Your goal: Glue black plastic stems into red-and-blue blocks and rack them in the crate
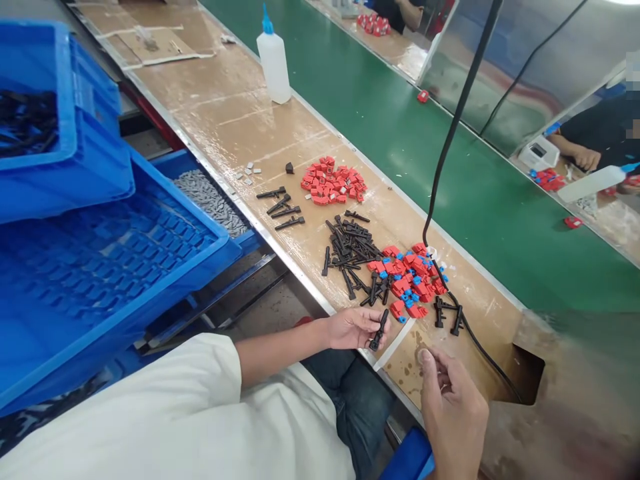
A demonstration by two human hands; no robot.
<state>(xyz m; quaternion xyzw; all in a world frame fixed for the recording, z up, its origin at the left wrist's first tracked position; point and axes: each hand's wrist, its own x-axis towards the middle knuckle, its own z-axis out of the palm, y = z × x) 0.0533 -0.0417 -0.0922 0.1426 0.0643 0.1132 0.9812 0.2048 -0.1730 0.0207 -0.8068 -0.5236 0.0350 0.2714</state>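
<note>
My left hand (350,328) pinches a black plastic rod-shaped part (381,329) at the front edge of the bench. My right hand (453,407) is held to the right of it, thumb against curled fingers; anything between them is too small or hidden to make out. Just beyond the left hand is a pile of black plastic parts (350,243) of the same kind. Touching that pile on its right are red pieces with blue inserts (413,277). A heap of red pieces (333,181) lies farther back. Several black parts (287,212) lie apart on the left.
A white squeeze bottle (275,67) with a blue tip stands by the green conveyor belt (345,87). A black cable (450,140) hangs down onto the bench. Blue bins (200,267) stand at left. Across the belt, a co-worker's hand (586,159) is near more red pieces.
</note>
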